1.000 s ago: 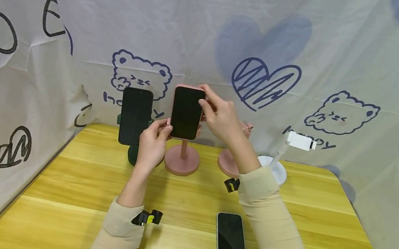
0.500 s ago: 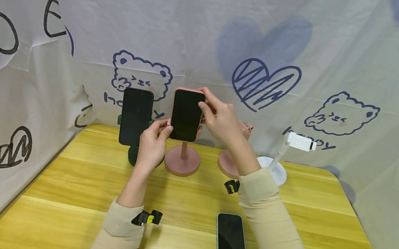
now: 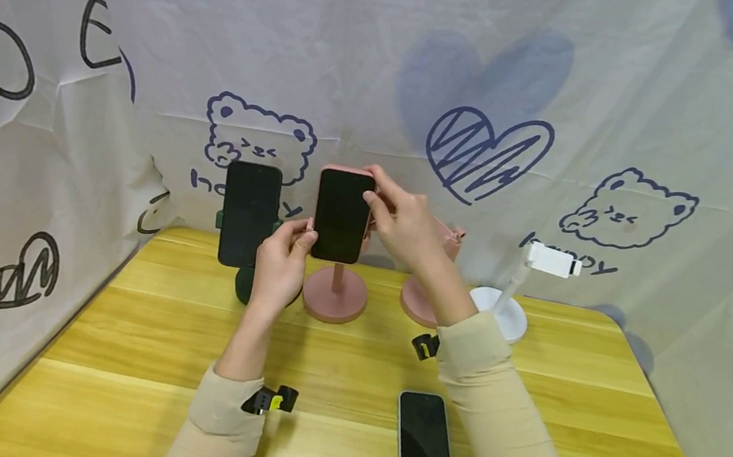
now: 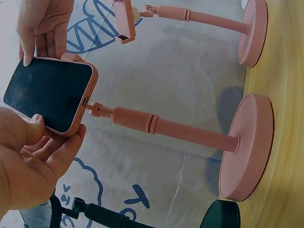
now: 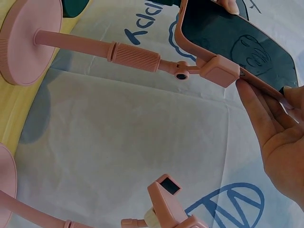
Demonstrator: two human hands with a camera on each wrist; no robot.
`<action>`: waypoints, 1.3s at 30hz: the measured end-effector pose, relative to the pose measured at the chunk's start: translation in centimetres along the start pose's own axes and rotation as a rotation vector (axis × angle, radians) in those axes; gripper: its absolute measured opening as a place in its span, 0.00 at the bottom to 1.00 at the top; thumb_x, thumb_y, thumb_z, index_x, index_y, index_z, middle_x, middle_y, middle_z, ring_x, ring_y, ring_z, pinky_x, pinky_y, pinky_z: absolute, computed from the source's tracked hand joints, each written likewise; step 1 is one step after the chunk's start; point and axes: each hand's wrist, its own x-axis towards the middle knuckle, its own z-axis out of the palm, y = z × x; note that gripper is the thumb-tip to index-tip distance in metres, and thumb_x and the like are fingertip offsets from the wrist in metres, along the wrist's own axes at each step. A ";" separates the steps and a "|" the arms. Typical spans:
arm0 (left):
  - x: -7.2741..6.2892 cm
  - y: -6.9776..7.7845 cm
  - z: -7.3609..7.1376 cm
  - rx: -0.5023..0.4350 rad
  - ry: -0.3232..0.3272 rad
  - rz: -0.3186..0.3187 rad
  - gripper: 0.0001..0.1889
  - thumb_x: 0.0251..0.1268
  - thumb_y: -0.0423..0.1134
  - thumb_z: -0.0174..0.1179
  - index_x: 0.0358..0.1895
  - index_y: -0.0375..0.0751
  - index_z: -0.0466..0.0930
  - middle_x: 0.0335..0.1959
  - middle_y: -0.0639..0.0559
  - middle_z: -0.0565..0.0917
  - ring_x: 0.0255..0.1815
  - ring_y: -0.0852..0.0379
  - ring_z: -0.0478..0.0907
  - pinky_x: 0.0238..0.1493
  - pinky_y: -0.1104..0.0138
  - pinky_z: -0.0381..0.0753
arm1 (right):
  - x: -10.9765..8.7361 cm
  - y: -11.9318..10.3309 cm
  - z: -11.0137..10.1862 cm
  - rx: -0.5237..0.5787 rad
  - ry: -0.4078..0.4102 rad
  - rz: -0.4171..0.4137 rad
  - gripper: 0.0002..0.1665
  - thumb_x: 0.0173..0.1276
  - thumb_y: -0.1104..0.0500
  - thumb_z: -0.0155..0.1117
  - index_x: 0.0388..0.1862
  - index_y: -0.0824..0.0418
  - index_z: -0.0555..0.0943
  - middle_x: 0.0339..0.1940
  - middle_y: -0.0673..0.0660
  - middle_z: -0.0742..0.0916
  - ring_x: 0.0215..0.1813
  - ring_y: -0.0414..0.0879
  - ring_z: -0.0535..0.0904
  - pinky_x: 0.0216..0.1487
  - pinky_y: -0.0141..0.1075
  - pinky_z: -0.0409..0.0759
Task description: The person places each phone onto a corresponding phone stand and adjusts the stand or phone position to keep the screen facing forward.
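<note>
A phone in a pink case point(image 3: 343, 218) stands upright with its dark screen forward, in the clamp of a pink phone stand point(image 3: 334, 304). My right hand point(image 3: 410, 226) pinches the phone by its upper right edge, thumb on the screen side and fingers behind. At the clamp's left side, my left hand point(image 3: 277, 263) pinches the pink clamp end, its thumb lying along the phone's edge in the left wrist view. The clamp's other block point(image 5: 221, 71) sits against the phone's long side. That left clamp end is largely hidden by my fingers.
Left of it, another dark phone point(image 3: 249, 215) sits in a green stand point(image 3: 242, 286). To the right are a second pink stand point(image 3: 418, 302) and a white stand point(image 3: 549, 259). A loose phone point(image 3: 426, 446) lies on the wooden table point(image 3: 336, 376) near the front.
The pink-cased phone has slid down slightly in the clamp, and my right hand has come down with it. My left hand has stayed in place.
</note>
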 end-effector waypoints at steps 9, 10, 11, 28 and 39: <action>-0.1 -0.1 0.0 0.000 0.002 0.004 0.19 0.82 0.40 0.55 0.66 0.32 0.78 0.57 0.36 0.86 0.55 0.42 0.83 0.55 0.52 0.82 | -0.5 0.4 0.3 -0.101 0.006 -0.051 0.25 0.83 0.59 0.56 0.75 0.59 0.74 0.32 0.60 0.88 0.19 0.47 0.72 0.23 0.36 0.69; -0.1 -0.1 0.0 -0.002 0.002 0.004 0.19 0.82 0.40 0.55 0.66 0.33 0.78 0.57 0.36 0.86 0.56 0.42 0.84 0.56 0.51 0.82 | -0.5 0.5 0.4 -0.104 0.006 -0.059 0.25 0.83 0.59 0.57 0.75 0.60 0.75 0.34 0.61 0.89 0.19 0.47 0.72 0.23 0.36 0.69; -0.1 -0.1 0.0 -0.003 0.003 0.005 0.19 0.81 0.40 0.55 0.66 0.33 0.78 0.57 0.36 0.86 0.56 0.41 0.84 0.57 0.50 0.83 | -0.6 0.5 0.5 -0.105 0.005 -0.066 0.24 0.82 0.60 0.57 0.74 0.61 0.75 0.36 0.62 0.89 0.19 0.48 0.73 0.22 0.36 0.69; 0.1 -0.2 0.3 0.007 -0.004 0.012 0.20 0.82 0.40 0.55 0.67 0.33 0.77 0.58 0.35 0.85 0.58 0.40 0.83 0.59 0.48 0.83 | -1.6 0.5 1.3 -0.221 0.088 -0.147 0.26 0.82 0.60 0.57 0.75 0.62 0.74 0.22 0.61 0.84 0.15 0.47 0.69 0.20 0.37 0.69; 0.0 0.0 0.2 0.009 -0.020 -0.003 0.20 0.84 0.40 0.52 0.69 0.32 0.76 0.59 0.36 0.83 0.60 0.41 0.82 0.62 0.50 0.82 | -2.3 1.3 2.7 -0.033 0.221 -0.165 0.32 0.80 0.64 0.60 0.79 0.62 0.68 0.61 0.64 0.86 0.52 0.55 0.88 0.49 0.42 0.89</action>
